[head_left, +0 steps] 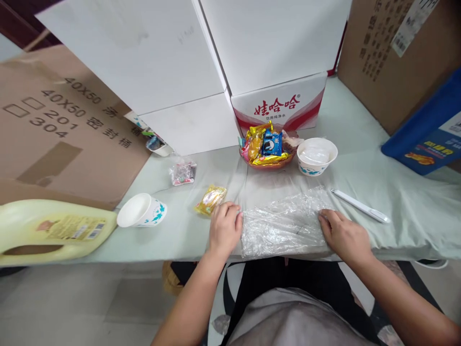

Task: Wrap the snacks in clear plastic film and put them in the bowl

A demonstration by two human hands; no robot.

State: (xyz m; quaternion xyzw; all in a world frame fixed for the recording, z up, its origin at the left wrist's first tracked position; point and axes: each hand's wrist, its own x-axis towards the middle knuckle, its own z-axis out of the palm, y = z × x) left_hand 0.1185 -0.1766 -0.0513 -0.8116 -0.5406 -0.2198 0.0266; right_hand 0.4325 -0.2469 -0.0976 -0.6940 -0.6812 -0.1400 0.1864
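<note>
A crinkled clear plastic bag lies spread flat on the cloth near the table's front edge. At its left edge is my left hand, fingers curled and closed on the plastic. My right hand pinches the opposite edge between thumb and fingers. Just beyond my left fingers sits a yellow snack packet. A white utility knife rests to the right, past my right hand. Behind the bag stand a basket of wrapped snacks and a paper bowl with clear plastic in it.
An empty paper cup lies tipped on its side, beside a yellow jug. A small clear packet sits behind them. White boxes line the back; a brown carton and a blue package stand right.
</note>
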